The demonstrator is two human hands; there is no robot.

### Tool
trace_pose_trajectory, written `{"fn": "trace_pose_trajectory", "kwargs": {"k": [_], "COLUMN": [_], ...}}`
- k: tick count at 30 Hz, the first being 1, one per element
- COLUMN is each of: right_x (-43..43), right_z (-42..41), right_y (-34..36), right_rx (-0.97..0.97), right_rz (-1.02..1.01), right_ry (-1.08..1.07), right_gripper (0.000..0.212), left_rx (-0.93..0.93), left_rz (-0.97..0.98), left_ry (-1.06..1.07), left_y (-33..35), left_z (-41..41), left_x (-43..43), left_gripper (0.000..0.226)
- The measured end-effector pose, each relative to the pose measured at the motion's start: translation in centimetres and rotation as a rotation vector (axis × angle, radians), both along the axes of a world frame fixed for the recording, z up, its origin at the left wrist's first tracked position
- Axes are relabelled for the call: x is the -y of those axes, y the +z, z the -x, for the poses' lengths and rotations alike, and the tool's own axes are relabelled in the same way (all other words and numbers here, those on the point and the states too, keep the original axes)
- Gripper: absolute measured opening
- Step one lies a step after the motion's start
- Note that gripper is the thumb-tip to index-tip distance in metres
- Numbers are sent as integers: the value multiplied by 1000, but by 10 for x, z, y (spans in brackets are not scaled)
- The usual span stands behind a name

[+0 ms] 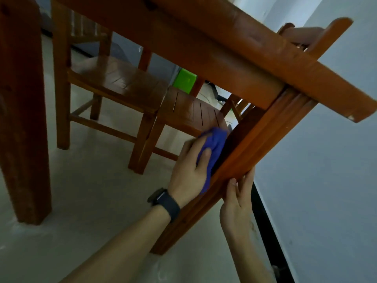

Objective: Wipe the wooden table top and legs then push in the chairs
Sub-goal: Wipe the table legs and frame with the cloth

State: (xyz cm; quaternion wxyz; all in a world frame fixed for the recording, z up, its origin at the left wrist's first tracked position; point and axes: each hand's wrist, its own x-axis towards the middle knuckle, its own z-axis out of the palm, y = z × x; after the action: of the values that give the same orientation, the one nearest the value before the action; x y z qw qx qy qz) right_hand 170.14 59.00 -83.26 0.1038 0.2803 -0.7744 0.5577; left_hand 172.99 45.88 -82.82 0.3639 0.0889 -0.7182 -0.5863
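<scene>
I look up from low down at the wooden table's apron [204, 48] and its grooved leg [255, 144] on the right. My left hand [189, 172], a dark watch on its wrist, holds a blue cloth [216, 146] against the leg's inner face, thumb lying over the cloth. My right hand [238, 201] rests against the leg's outer side lower down, fingers straight along the wood. Two wooden chairs [122, 80] [191, 113] stand under the table beyond the leg.
Another thick table leg [22, 119] stands at the left. A pale wall [326, 180] with a black skirting [269, 231] runs close on the right. A green box [184, 80] sits behind the chairs. The floor [91, 211] is light tile.
</scene>
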Motion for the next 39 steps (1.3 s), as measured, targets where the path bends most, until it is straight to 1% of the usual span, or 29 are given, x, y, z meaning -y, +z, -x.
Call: {"fn": "trace_pose_trajectory", "kwargs": {"k": [2,3,6,9,12,15,17,18,19,20,21,23,24,25,26,27,28,30,31,33,34,35,36,39], "right_x": [-2,-4,-9,-12,-9,-2,-1,-2,-4,-4,-5,-6,-5,-5,-4,-4,-3,-2,-2,-2,-1,-1,0,3], "right_z": [2,3,4,6,5,-2,-7,-9,-11,-13,-14,-19,-21,-22,-23,-23,-24,-26,-27,-29,-29,-28,-28,-30], "right_y": [0,0,1,0,1,2,-3,-7,-12,-17,-23,-35,-42,-49,-57,-63,-70,-82,-89,-102,-109,-115,-121,-139], "right_rx": [6,13,20,20,16,31,55,64,63,57,53,50,47,48,45,41,39,51,63,91,103,115,125,169], "right_rz": [-2,-6,-19,-16,-27,-28,-36,-36,-37,-42,-48,-63,-69,-78,-88,-99,-112,-143,-155,-173,-177,-182,-189,-209], "right_ry": [4,8,26,27,-5,-15,-20,-22,-22,-23,-27,-27,-28,-35,-45,-55,-64,-81,-87,-87,-82,-76,-73,-89], "right_gripper": [52,52,52,52,52,52,54,56,58,62,66,75,78,79,80,81,82,84,85,85,86,86,87,89], "left_rx": [-183,-224,-185,-113,68,388,646,723,734,685,595,391,288,210,170,162,190,348,479,766,864,895,875,646], "left_rz": [37,61,126,139,126,31,29,-6,-71,-150,-219,-278,-267,-240,-187,-131,-103,-116,-118,-64,-66,-101,-169,-356], "left_ry": [26,7,-75,-29,-17,-93,-179,-205,-192,-136,-47,110,135,129,111,77,56,37,24,-85,-135,-130,-98,128], "left_y": [39,48,47,16,-25,-89,-137,-154,-164,-163,-155,-120,-101,-88,-82,-86,-97,-142,-172,-229,-247,-255,-257,-224], "left_z": [3,6,16,23,16,1,-11,-18,-22,-24,-22,-13,-8,-4,0,3,3,-4,-10,-26,-34,-38,-38,-20], "left_x": [1,-3,-20,-23,-23,-13,3,10,14,17,19,19,17,10,0,-14,-29,-46,-45,-28,-16,-7,1,16], "left_gripper": [39,40,47,51,46,46,42,41,41,40,38,24,17,15,19,29,39,43,41,40,41,40,39,37]}}
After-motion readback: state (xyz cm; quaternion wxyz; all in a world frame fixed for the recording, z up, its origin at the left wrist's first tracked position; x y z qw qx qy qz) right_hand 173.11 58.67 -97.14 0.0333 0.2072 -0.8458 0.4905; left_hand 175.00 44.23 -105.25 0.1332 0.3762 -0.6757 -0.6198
